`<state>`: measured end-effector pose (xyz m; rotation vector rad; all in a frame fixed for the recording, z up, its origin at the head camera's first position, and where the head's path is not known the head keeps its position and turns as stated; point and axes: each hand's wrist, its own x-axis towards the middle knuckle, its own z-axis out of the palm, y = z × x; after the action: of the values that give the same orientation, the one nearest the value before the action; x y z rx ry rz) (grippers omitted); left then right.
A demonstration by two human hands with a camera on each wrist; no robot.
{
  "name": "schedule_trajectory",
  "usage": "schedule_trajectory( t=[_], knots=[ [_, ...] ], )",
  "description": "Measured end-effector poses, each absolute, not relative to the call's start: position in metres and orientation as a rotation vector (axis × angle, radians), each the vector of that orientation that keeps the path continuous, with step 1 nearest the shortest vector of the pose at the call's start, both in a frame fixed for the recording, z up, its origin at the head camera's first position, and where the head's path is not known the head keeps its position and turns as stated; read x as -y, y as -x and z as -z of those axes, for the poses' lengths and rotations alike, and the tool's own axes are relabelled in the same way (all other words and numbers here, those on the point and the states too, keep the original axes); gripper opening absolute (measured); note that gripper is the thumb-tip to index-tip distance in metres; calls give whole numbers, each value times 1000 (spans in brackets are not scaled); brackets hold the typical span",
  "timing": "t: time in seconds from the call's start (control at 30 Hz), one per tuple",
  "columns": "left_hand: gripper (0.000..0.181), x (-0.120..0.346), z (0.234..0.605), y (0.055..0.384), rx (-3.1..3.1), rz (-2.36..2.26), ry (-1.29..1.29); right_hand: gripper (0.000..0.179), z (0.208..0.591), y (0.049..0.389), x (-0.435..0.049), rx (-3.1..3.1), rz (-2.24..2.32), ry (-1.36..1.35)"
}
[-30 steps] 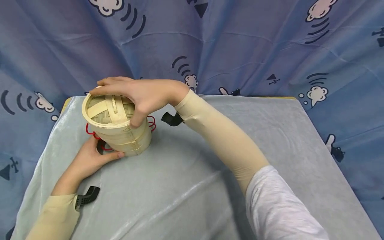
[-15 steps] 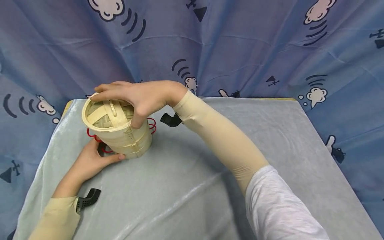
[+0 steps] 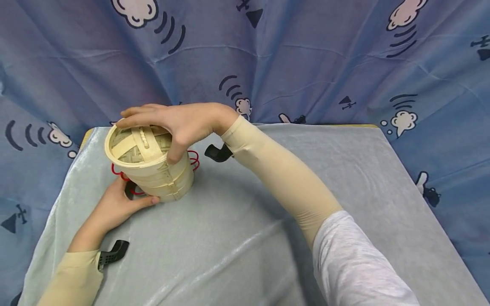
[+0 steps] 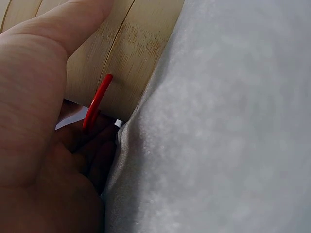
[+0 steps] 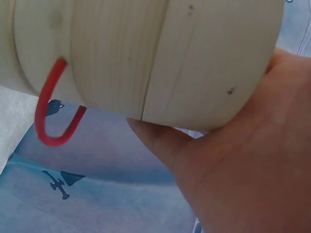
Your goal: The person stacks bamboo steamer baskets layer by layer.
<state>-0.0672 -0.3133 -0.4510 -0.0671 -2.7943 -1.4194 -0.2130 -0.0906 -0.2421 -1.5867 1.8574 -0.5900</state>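
A stacked bamboo steamer (image 3: pixel 153 177) stands at the left of the cloth, with red loop handles on both sides. Its woven lid (image 3: pixel 128 148), crossed by pale strips, sits on top. From above, my right hand (image 3: pixel 185 125) spans the lid and grips its rim, thumb at the near side and fingers at the far side. My left hand (image 3: pixel 112 207) holds the lowest part from the left, its thumb along the front near the base. In the left wrist view, a red loop (image 4: pixel 97 102) hangs between thumb and fingers. The right wrist view shows another red loop (image 5: pixel 43 116) below the top section.
A grey velvet cloth (image 3: pixel 237 238) covers the table, wrinkled in front of the steamer. Behind the table hangs a blue patterned curtain (image 3: pixel 306 63). Black wrist mounts (image 3: pixel 115 251) stick out from both sleeves.
The head view has tilted slightly, so everything sits a little lower in it. Both hands keep the same hold, and the steamer stays in place.
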Motion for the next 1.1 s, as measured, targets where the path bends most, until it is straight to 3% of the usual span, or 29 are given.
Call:
schedule_trajectory(
  t=[0.3,0.6,0.87,0.93,1.1],
  knots=[
    [90,317,455,72,2768,1434,96,107,246,223,86,-1766,812,1541],
    [92,327,445,78,2853,1420,108,70,247,240,60,-1751,1143,1476],
    [93,361,417,76,2875,1190,109,61,231,235,22,-1944,1147,1410],
    [88,369,404,73,2864,1038,52,59,228,234,12,-2002,1131,1389],
    [53,380,367,65,2613,785,-172,57,227,238,-9,-2253,981,1346]
  ],
)
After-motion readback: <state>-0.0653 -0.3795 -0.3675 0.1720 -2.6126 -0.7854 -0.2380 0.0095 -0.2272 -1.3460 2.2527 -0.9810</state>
